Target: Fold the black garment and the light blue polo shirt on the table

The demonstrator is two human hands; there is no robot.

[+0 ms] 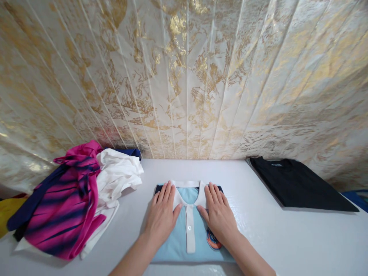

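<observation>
A folded light blue polo shirt lies on the white table with its white collar at the far side. Its white button placket runs down the middle, and a round orange and navy badge shows partly beside my right wrist. My left hand rests flat on the shirt's left shoulder, fingertips at the collar. On the opposite shoulder lies my right hand, palm down with the fingers stretched out. Both hands press on cloth and grip nothing. Dark navy patches show at the shoulders beside the fingers.
To the left is a loose heap with a pink and navy striped garment and a crumpled white garment. A folded black T-shirt lies at the right. Behind the table stands a wall covering with gold patterns.
</observation>
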